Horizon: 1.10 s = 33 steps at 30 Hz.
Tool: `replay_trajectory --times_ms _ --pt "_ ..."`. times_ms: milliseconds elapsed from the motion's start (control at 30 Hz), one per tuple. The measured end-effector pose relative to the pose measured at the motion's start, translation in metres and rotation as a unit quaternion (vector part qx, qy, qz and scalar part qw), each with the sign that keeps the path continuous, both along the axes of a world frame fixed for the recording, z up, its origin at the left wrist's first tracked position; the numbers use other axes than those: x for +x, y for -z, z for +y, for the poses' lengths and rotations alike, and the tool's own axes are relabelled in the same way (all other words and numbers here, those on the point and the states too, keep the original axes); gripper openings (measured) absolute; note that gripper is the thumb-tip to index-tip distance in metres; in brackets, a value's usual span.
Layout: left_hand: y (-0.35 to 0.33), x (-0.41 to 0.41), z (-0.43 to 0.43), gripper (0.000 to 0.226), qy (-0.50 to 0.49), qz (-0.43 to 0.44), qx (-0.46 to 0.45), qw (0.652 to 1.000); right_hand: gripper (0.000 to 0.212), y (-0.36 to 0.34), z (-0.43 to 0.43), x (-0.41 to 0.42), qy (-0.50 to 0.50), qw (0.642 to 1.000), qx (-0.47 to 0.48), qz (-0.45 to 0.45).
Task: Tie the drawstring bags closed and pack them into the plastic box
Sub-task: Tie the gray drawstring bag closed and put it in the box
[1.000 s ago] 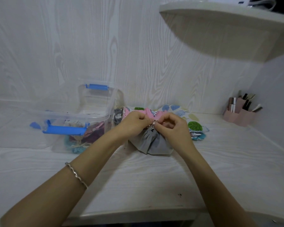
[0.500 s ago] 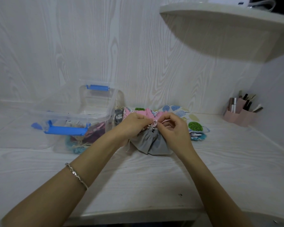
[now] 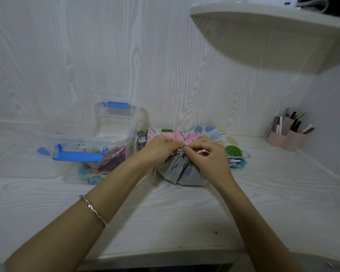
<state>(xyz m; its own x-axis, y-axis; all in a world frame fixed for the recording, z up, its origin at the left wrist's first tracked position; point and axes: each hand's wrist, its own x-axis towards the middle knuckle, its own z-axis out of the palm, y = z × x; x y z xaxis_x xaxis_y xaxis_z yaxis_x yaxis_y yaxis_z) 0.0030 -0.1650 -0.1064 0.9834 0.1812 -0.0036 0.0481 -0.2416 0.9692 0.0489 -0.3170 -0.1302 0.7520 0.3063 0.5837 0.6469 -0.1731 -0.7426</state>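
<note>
1. White wood-grain table [image 3: 185, 213], a small dark speck [image 3: 216, 232] near its front edge.
2. Behind it, pale wood-grain wall panel [image 3: 126, 55] of matching pattern.
3. Upper right, rounded white shelf [image 3: 263, 20] carrying a white box [image 3: 273, 1] and a looped pale cable [image 3: 327, 4].
4. Far right on the table, near the corner, pink organizer [image 3: 287, 139] holding upright tubes [image 3: 278, 125] and dark pens [image 3: 295, 123]; contents too small to tell further.
</note>
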Motion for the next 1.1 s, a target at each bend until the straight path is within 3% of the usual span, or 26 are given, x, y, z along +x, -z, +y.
replay_trajectory --times_ms 133,400,567,700,933,1033,1100 --pt "0.000 0.001 0.002 0.023 0.002 -0.025 0.026 0.999 0.013 0.000 -0.003 0.005 -0.001 0.999 -0.002 0.046" --pt "0.006 0.004 0.010 0.033 -0.059 -0.099 0.204 0.972 0.016 0.005 -0.026 0.017 -0.047 0.985 0.021 0.167" --pt "0.014 0.002 0.009 0.022 -0.066 -0.150 0.315 0.935 0.016 0.012 -0.037 0.026 -0.082 0.974 0.030 0.207" --pt "0.014 -0.004 0.009 0.021 -0.072 -0.172 0.426 0.885 0.023 0.015 -0.036 0.031 -0.130 0.953 0.051 0.269" --pt "0.022 -0.004 0.000 0.021 -0.081 -0.189 0.465 0.861 0.041 0.007 -0.013 0.027 -0.127 0.921 -0.097 0.356" --pt "0.026 -0.003 0.002 0.022 -0.099 -0.215 0.520 0.821 0.047 0.006 -0.006 0.027 -0.125 0.923 -0.109 0.347" --pt "0.026 -0.004 0.002 0.023 -0.121 -0.235 0.553 0.790 0.036 0.007 -0.003 0.029 -0.128 0.923 -0.080 0.353"
